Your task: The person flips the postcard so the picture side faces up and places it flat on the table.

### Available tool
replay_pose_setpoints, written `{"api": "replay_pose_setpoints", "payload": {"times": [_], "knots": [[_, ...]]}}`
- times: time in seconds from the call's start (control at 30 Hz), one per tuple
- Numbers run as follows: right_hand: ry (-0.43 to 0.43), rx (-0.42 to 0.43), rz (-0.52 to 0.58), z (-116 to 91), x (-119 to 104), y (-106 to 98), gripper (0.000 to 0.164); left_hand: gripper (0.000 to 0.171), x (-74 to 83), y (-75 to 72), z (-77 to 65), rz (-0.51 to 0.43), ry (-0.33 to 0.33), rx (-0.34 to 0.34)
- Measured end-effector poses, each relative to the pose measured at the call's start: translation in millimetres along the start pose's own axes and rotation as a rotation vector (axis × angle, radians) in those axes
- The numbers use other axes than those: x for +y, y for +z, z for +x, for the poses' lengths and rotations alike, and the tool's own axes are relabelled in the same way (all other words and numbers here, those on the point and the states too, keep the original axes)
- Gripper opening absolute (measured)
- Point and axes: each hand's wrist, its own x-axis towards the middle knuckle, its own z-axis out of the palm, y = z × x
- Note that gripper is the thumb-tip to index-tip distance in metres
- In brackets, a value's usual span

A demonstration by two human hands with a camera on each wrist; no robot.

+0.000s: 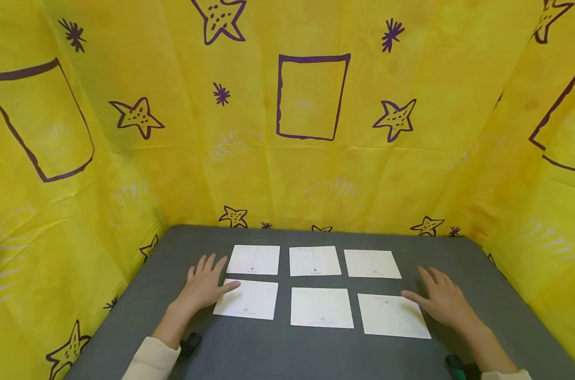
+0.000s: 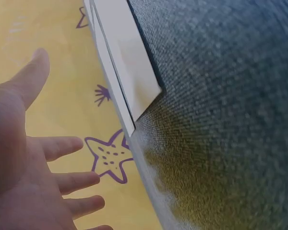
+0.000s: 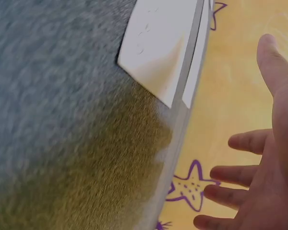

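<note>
My left hand hovers over the table's left side, fingers spread, holding nothing. Its thumb overlaps the front left paper card, and its fingertips are beside the back left card. On the other side my right hand has its fingers extended too. That thumb reaches over a corner of the front right card. Between the hands lie the front middle card, the back middle card and the back right card. All are white rectangles with small faint print. Both wrist views show bare palms above the tabletop.
The dark grey tabletop is enclosed at the back and sides by yellow cloth with purple starfish and box outlines. Dark wrist straps show below the hands.
</note>
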Motion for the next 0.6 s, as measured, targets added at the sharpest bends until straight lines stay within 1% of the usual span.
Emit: {"api": "replay_pose_setpoints", "payload": {"times": [0.27, 0.6], "knots": [[-0.023, -0.007, 0.043, 6.0, -8.8, -1.3, 0.092, 0.089, 2.9, 0.7, 3.2, -0.026, -0.003, -0.033], [-0.041, -0.027, 0.107, 16.4, -17.1, 2.3, 0.092, 0.088, 4.8, 1.9, 5.2, -0.08, -0.017, -0.044]]}}
